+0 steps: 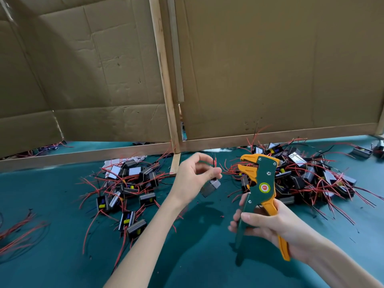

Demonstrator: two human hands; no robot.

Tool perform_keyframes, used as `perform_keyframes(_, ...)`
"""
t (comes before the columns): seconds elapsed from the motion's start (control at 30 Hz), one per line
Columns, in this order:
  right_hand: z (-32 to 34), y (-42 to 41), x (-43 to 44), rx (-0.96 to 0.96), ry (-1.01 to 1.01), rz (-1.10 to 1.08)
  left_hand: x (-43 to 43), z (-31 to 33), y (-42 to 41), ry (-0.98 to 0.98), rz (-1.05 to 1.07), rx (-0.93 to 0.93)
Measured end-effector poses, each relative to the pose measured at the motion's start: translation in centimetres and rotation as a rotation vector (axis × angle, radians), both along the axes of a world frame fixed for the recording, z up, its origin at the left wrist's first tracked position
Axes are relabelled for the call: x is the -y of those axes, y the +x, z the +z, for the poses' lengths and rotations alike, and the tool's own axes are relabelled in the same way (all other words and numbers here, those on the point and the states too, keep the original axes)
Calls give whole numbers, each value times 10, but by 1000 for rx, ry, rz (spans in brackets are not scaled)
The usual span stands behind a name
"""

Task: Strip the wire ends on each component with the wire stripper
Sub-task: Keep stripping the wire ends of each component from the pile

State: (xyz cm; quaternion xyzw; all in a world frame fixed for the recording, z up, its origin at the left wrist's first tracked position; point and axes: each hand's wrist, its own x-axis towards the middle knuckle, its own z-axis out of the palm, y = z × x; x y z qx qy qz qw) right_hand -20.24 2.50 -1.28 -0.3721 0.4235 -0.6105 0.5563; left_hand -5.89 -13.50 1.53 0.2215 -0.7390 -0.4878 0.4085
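Observation:
My left hand [193,175] pinches the red and black wires of a small grey block component [210,188], which hangs below my fingers above the table. The wire ends stick up past my fingertips. My right hand [268,227] grips the handles of a green and orange wire stripper [260,183], held upright with its orange jaws at the top, pointing left toward the wires. A short gap separates the jaws from the wire ends.
One pile of components with red wires [128,188] lies left of my left arm, a bigger pile [307,173] behind the stripper on the right. Loose red wires [18,231] lie at the far left. A teal table cover [197,256] and cardboard walls [270,69] bound the space.

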Motion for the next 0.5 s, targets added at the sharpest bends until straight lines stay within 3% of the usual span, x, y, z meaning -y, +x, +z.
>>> perform_keyframes(0.23, 0, 1, -1, 55, -75, -27, -8, 23, 4, 57, -107, -119)
perform_keyframes(0.5, 4, 8, -4, -85, -52, 5, -19, 44, 13, -14, -137, 14)
